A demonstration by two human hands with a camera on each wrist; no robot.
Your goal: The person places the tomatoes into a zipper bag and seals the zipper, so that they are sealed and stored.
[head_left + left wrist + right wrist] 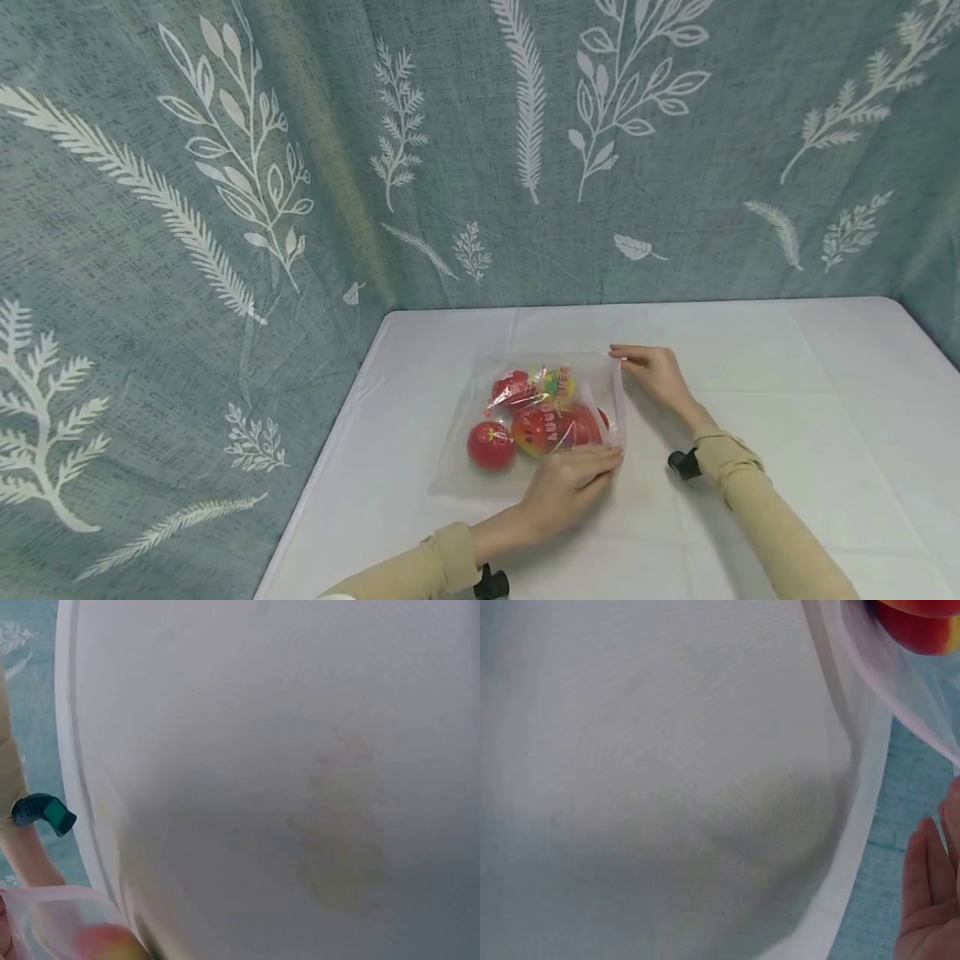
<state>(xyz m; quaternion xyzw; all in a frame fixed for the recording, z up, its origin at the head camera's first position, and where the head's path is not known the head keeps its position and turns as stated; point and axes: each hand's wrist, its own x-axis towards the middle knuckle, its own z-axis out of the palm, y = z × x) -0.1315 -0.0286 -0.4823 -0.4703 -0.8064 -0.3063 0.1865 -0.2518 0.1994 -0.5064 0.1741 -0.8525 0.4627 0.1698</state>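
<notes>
Inspecting the clear zip bag [525, 417]: it holds red fruit [491, 445]. My left hand [570, 487] and right hand [654, 373] pinch its open mouth on the bench [787, 400].

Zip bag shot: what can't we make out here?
- Print on the wrappers in the zip bag: head view, too small, glare off the plastic.
- Left hand fingertips: head view, too small to tell a pinch on the bag's edge.
- Right hand: right wrist view, cut off by the frame edge.
- Bag's contents: wrist views, blurred, cropped.
</notes>
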